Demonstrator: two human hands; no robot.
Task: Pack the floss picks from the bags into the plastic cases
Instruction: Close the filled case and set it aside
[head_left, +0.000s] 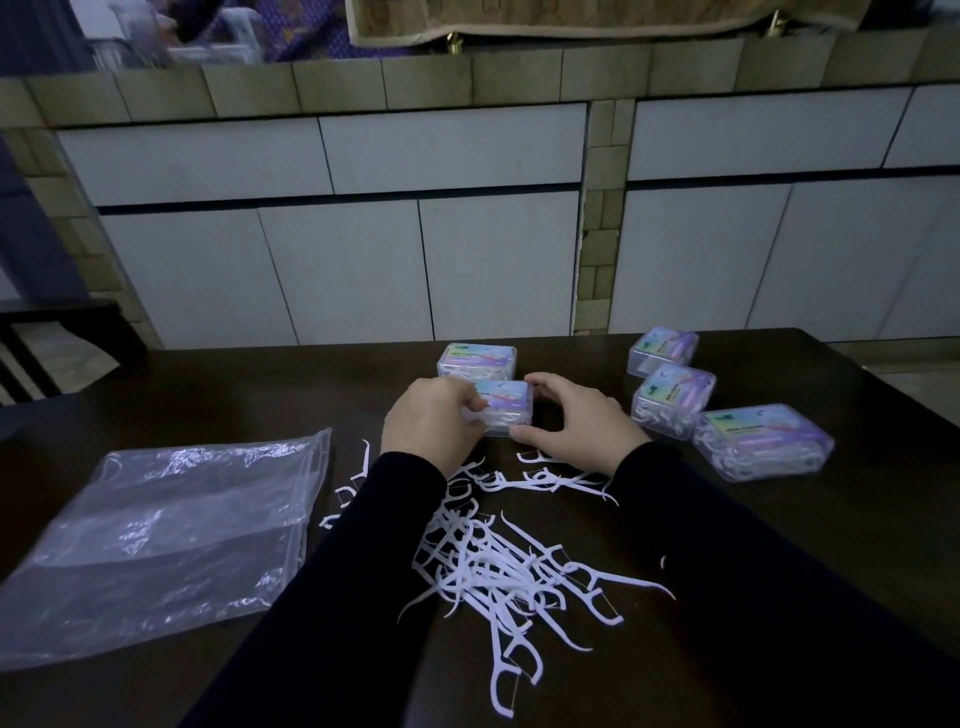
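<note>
Five plastic cases show on the dark desk (779, 519), each with a pastel label on its lid. Three sit in a loose row to the right: the far case (663, 351), the middle case (673, 399) just nearer, and the near case (762, 441), the last two plainly holding white picks and with lids down. A fourth case (477, 361) lies behind the hands, also with picks visible inside. The fifth case (500, 408) is between both hands: the left hand (428, 423) curls its fingers round the left end, and the right hand (574, 420) grips the right end, thumb at the near corner. Its lid looks down or nearly so, and picks show through the wall; whether it has snapped closed I cannot tell.

So, by my reading, four cases look done and the fifth is at its closing step. What is left is considerable: a heap of loose floss picks (498, 566) lies on the desk just in front of the held case, between the sleeves, with strays spread to the left and right. A clear zip bag (156, 535) lies flat at the left, apparently emptied. No unfilled case is in view, so where the remaining picks would go is not shown.
</note>
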